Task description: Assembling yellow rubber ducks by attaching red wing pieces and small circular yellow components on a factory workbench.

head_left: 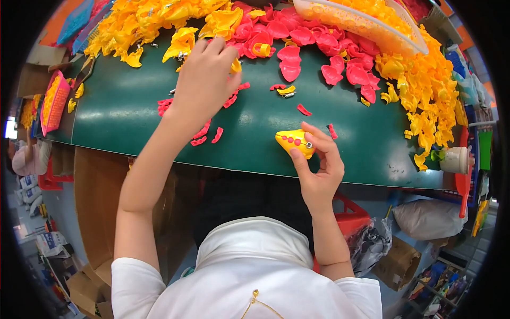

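A cluttered workroom around a dark green table (133, 95), its glossy top catching pale streaks of light.
A small bright patch, perhaps a window (10, 127), glows at the far left; the grey-blue floor (68, 210) shows on both sides; a red plastic seat (350, 217) stands below the table's near edge; a tall cardboard box (91, 204) rises at left, with an open carton (85, 290) near its foot; at right lie a pale stuffed sack (430, 218) and a brown box (399, 263), near a crowded rack (438, 287), its contents too small to tell.
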A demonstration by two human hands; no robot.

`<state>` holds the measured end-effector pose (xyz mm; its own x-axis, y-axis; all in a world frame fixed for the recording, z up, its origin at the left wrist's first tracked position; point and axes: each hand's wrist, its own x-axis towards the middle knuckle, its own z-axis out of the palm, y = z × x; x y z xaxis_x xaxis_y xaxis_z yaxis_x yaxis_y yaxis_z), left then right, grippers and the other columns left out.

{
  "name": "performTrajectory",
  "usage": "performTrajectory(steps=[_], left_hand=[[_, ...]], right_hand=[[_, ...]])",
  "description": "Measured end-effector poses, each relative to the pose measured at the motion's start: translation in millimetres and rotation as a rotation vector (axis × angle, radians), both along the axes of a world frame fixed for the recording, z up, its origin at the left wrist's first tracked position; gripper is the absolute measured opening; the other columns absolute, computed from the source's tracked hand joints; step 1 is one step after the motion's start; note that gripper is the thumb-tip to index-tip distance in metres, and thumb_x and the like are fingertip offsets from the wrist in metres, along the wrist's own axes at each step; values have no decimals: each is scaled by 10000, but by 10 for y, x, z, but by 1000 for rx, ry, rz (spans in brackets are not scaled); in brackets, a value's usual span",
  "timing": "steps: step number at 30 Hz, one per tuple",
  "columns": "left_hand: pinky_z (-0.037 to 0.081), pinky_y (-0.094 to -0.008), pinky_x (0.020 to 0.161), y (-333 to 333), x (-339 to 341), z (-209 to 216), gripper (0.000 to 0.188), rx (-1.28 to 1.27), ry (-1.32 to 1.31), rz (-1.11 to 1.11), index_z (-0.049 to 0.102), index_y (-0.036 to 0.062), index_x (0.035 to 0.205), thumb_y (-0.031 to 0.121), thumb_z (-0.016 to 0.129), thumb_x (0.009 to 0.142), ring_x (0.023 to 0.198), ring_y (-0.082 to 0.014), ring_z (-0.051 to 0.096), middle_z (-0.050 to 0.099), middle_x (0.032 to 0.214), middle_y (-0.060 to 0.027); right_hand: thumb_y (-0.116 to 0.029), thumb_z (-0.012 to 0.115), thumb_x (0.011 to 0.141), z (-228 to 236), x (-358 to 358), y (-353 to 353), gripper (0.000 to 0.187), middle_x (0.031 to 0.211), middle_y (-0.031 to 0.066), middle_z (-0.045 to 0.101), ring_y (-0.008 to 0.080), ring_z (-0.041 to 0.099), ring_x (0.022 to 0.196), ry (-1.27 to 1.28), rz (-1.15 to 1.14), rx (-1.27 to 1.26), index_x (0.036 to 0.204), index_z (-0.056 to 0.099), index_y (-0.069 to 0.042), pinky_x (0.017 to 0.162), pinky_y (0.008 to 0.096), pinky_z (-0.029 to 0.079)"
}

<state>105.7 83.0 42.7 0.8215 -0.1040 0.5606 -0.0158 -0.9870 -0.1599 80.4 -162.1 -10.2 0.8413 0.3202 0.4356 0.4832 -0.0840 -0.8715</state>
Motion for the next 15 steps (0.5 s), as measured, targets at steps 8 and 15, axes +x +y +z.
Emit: performTrajectory(steps=[8,15], left_hand=[[432,-255,810,-625,-699,-341,372,-1445,479,-346,651,38,1068,35,748,710,882,-122,535,647,895,-16],[445,-355,852,-756,-849,-499,282,-742,103,-226,702,85,988,64,767,715,1049,-246,540,691,1083,-28]], right_hand=[[84,701,792,81,37,-116,241,1184,233,612,225,625,1055,257,55,277,1000,590,33,884,316,525],[61,680,812,113,165,-238,217,1191,250,601,337,614,1095,456,140,521,1006,600,5,922,392,516]])
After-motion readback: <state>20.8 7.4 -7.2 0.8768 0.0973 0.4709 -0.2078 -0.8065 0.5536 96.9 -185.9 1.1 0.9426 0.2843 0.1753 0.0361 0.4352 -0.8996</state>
